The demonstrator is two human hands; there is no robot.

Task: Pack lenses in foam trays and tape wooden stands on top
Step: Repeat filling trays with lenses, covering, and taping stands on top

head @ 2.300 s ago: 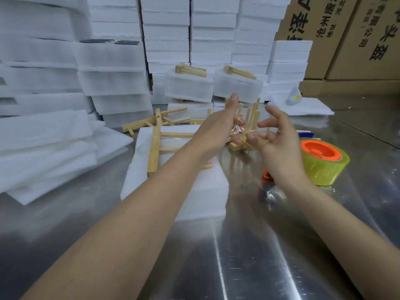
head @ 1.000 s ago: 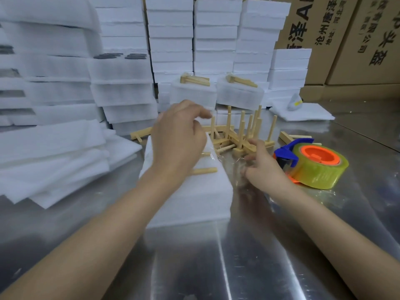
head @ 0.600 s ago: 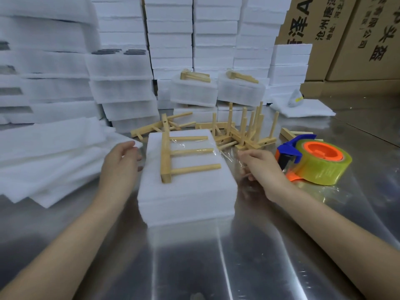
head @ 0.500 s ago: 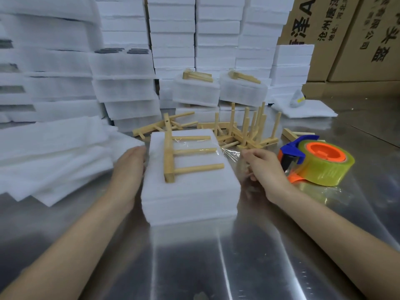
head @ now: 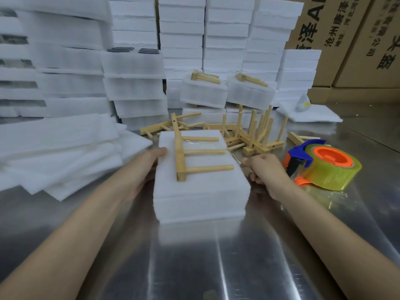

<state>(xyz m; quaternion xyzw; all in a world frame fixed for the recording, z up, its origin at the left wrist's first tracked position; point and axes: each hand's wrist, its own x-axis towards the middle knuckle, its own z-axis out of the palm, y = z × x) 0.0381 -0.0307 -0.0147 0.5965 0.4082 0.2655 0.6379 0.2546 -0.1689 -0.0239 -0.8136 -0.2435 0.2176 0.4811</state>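
A white foam tray stack [head: 201, 191] sits in the middle of the steel table. On its top lies a wooden stand [head: 184, 156] with three pegs pointing right, and a strip of clear tape [head: 203, 144] crosses it. My left hand [head: 151, 163] presses flat against the stack's left side. My right hand [head: 264, 169] is at the stack's right side, its fingers curled and pinching the loose tape end against the foam. A tape dispenser [head: 322, 167] with an orange core and a yellowish roll stands just right of that hand.
Loose wooden stands [head: 249, 135] are piled behind the stack. Two finished packs [head: 227, 92] with stands on top sit further back, before tall foam stacks [head: 181, 35]. Loose foam sheets [head: 56, 152] lie at left. Cardboard boxes [head: 350, 40] stand at the back right.
My hands came down from holding tape in the air. The left hand crossed the stack and settled on its left side. The right hand drew the tape end down the right side.
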